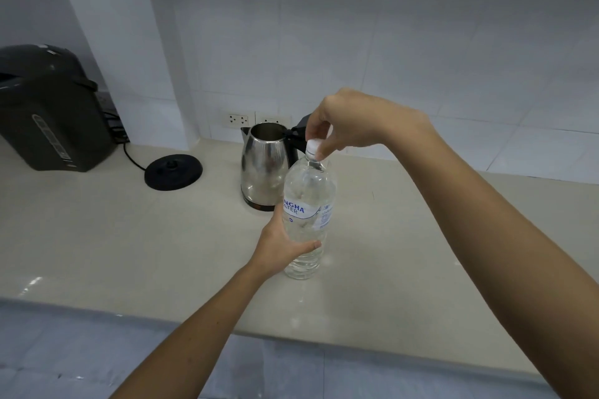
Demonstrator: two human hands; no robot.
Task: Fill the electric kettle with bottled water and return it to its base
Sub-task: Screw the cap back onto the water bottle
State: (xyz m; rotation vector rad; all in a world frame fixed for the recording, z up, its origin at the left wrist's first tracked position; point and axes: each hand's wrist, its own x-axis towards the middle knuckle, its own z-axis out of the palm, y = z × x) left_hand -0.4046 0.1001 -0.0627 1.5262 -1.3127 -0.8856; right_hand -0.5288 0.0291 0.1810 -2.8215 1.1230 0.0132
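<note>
Here the right hand [343,126] pinches the bottle [308,191] cap [313,144] (kettle [264,165] handle half hidden).

kettle [262,165]: polished steel, mirror-glossy, smooth
kettle handle [299,133]: black plastic, dull sheen
base [173,171]: black plastic, smooth, semi-gloss
bottle [309,191]: clear plastic, glossy, ribbed low down
cap [312,143]: white plastic, matt
label [296,209]: thin white film, glossy
counter [97,230]: beige stone-look slab, smooth, soft sheen
wall [356,42]: white tile, smooth, light gloss
hot-water pot [48,113]: dark grey plastic, matt

Dim, bluish, soft light; faint glare on the counter [32,283], wide-angle bending at the edges.
</note>
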